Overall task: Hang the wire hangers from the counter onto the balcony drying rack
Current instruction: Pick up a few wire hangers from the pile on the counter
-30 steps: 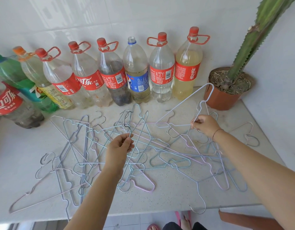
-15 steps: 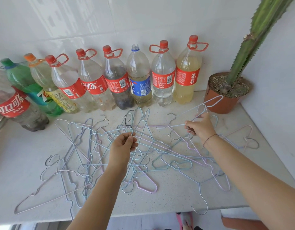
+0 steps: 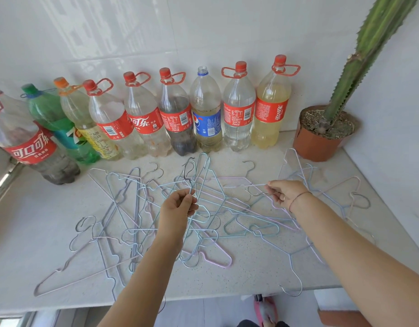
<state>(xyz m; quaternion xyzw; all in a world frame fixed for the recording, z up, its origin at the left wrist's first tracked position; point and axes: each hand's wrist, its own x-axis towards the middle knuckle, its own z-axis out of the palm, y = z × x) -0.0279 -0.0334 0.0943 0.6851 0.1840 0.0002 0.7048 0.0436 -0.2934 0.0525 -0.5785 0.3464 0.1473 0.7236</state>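
Note:
Several thin wire hangers [image 3: 227,208] in pale blue, pink and grey lie tangled across the white speckled counter [image 3: 38,220]. My left hand [image 3: 179,206] is at the middle of the pile, fingers pinched on the neck of a blue hanger whose dark hook [image 3: 188,171] stands up just above the hand. My right hand [image 3: 286,193] is to the right, pinched on another hanger at its hook [image 3: 255,192], and that hanger lies low over the pile toward the plant pot. No drying rack is in view.
A row of large plastic drink bottles [image 3: 175,114] lines the tiled back wall. A terracotta pot [image 3: 316,142] with a tall cactus [image 3: 368,55] stands in the right corner against a wall. One hanger hook [image 3: 293,289] overhangs the counter's front edge; floor and slippers lie below.
My right hand has lowered the hanger it held raised and moved slightly left; that hanger now lies nearly flat. My left hand keeps its pinch. My view tilted up a little.

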